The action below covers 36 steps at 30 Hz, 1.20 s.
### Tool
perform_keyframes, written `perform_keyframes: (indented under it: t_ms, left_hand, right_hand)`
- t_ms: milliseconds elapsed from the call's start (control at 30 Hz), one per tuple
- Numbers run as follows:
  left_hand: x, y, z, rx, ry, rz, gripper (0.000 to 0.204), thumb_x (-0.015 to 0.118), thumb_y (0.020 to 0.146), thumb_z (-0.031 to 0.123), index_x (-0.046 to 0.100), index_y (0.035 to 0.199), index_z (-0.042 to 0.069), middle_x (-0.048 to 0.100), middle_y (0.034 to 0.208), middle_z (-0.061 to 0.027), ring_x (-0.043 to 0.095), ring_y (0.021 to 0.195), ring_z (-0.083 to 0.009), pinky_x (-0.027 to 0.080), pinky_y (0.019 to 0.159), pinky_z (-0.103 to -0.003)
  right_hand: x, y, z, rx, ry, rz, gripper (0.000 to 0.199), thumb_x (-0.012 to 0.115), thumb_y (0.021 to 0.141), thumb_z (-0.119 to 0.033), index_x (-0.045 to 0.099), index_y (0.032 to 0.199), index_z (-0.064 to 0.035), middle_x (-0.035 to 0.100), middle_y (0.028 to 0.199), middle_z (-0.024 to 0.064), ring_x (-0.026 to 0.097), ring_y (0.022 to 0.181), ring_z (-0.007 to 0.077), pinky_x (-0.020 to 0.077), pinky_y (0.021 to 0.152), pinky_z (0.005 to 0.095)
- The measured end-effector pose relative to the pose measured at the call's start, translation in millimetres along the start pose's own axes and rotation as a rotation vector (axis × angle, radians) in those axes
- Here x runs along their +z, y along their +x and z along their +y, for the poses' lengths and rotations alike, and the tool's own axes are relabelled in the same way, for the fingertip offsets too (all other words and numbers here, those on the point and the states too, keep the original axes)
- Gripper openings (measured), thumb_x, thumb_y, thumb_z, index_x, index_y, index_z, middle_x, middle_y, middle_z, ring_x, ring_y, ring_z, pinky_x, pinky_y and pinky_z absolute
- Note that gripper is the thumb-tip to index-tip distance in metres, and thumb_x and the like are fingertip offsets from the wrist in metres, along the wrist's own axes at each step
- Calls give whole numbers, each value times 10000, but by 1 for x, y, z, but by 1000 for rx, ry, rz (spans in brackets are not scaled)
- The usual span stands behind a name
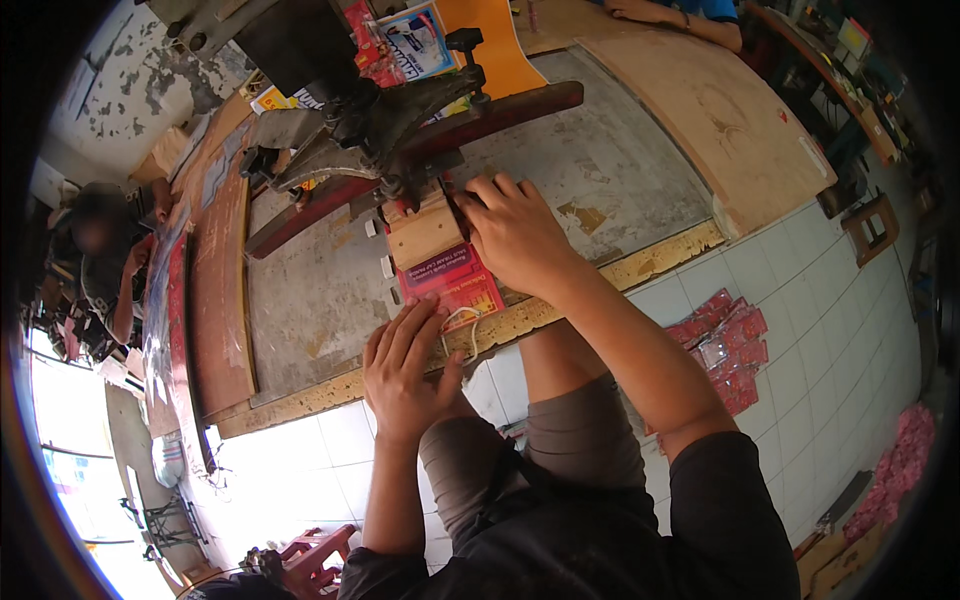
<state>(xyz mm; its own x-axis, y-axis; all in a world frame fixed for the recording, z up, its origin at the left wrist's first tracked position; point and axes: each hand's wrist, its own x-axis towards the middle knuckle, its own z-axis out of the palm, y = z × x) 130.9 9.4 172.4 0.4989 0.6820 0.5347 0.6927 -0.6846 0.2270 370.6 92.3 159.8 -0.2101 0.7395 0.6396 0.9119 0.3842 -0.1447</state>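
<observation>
A red and purple printed paper piece (478, 290), which looks like a flat bag, lies on the grey metal tabletop (330, 330). A white cord (475, 335) loops out of its near end. My left hand (405, 365) rests on that near end, fingers stretched and touching the paper beside the cord. On the paper's far part sits a wooden block (425, 238). Close against the block's right edge is my right hand (522, 238), fingers bent and slightly apart, some fingertips hidden. Just beyond the block, a dark metal press head (370, 140) with a long red-edged bar (520, 108) hangs over the table.
Small white stops (387, 267) stand left of the paper. Wooden boards (700, 110) flank the tabletop, and printed packs (410, 45) lie behind the press. Red packets (725, 350) are piled on the tiled floor at right. Other people sit at the far left and far right.
</observation>
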Motion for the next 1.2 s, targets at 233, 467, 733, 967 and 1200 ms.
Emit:
perform_keyframes:
  t_ms: [233, 467, 733, 967, 1200]
  left_hand:
    - [0, 0, 1, -1, 6, -2, 465, 794, 873, 227, 753, 1317, 94, 744, 1419, -84, 703, 1308, -309, 520, 1103, -481]
    - [-2, -1, 1, -20, -36, 11, 463, 799, 880, 236, 758, 1324, 110, 733, 1441, -68, 693, 1325, -307, 515, 1112, -481]
    - [-7, -8, -3, -4, -69, 28, 452, 802, 949, 317, 743, 1337, 95, 708, 1480, -65, 655, 1391, -285, 498, 1148, -480]
    - [-11, -16, -9, 11, -146, 65, 496, 783, 964, 333, 714, 1387, 84, 683, 1513, -95, 601, 1462, -297, 460, 1203, -516]
    - [-29, -89, -33, -167, -75, 142, 595, 780, 958, 295, 635, 1506, 114, 531, 1674, -111, 428, 1600, -343, 285, 1307, -567]
  right_hand:
    - [0, -2, 2, -3, -5, -1, 327, 659, 949, -145, 761, 1219, 10, 668, 1226, 106, 598, 1174, 292, 491, 977, 431]
    - [1, -3, 5, -9, 9, -7, 347, 698, 959, -164, 749, 1269, -18, 656, 1264, 108, 609, 1195, 303, 502, 986, 451]
    - [-23, 6, -9, 4, 396, 107, 198, 695, 1047, -197, 690, 1191, -61, 725, 1253, 115, 696, 1123, 386, 549, 995, 494]
    - [-25, 8, -13, -71, 461, -12, 317, 833, 967, -236, 683, 1187, -63, 734, 1320, 120, 703, 1213, 368, 560, 1032, 477]
    - [-85, -48, -21, -108, 467, -111, 327, 864, 954, -225, 690, 1168, -50, 751, 1287, 129, 718, 1218, 345, 563, 1036, 448]
